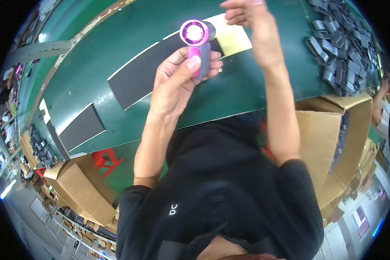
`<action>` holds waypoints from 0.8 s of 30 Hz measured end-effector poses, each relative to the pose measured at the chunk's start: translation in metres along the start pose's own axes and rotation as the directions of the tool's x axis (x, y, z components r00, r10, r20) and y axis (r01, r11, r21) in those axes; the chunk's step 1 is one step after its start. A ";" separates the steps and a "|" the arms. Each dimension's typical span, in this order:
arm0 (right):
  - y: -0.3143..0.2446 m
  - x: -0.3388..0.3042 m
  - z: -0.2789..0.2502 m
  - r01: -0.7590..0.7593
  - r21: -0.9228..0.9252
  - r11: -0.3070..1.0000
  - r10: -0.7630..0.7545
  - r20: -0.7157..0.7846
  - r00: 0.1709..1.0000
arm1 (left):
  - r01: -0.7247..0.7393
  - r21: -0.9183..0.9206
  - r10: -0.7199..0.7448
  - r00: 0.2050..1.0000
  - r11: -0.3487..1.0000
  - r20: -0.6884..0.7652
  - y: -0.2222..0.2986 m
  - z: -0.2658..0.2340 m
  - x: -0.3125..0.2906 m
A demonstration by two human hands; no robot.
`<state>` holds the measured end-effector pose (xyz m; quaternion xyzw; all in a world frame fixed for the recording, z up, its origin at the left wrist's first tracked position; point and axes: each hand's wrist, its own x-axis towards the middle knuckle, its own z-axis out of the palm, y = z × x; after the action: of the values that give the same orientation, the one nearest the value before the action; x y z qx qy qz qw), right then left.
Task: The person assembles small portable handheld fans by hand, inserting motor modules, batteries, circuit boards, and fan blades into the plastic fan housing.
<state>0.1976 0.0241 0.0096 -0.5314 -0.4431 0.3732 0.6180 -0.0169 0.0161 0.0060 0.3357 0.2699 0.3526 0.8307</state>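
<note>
My left hand (174,80) is closed around the grey and pink handle of a small handheld fan (199,56). The thumb lies on the pink front of the handle, and the fan's round head stands upright above the fingers. A bright light glows at the centre of its pink-purple ring. Up and to the right, my right hand (255,28) is raised over the table, touching nothing I can see. Its fingers stretch out to the left and are slightly blurred. Below the fan, dark flat sheets (134,80) and a pale yellow sheet (234,39) lie on the green table (229,82).
A heap of grey plastic parts (344,47) covers the table's right end. Open cardboard boxes stand below its edge, one at the right (318,147) and one at the left (80,190). Another dark sheet (82,128) lies farther left. A metal bar (39,52) crosses the far-left edge.
</note>
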 end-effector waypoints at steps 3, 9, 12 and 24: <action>0.038 0.029 -0.039 -0.107 -0.214 0.971 0.066 -0.193 0.979 | -0.043 -0.117 0.038 0.998 0.992 -0.046 -0.001 -0.006 0.006; 0.059 0.027 -0.030 -0.071 -0.266 0.961 -0.004 -0.269 0.963 | -0.135 0.049 0.142 0.977 0.990 -0.161 0.008 -0.001 0.008; 0.060 0.025 -0.027 -0.044 -0.272 0.961 -0.031 -0.266 0.963 | -0.182 0.233 0.233 0.949 0.955 -0.215 0.009 0.004 0.011; 0.048 0.014 -0.025 -0.057 -0.346 0.937 -0.029 -0.240 0.970 | -0.156 0.340 0.241 0.945 0.927 -0.222 0.040 -0.012 0.082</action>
<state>0.2260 0.0362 -0.0365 -0.6774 -0.4202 0.2256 0.5601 0.0084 0.1049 0.0105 0.4416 0.3940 0.4283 0.6829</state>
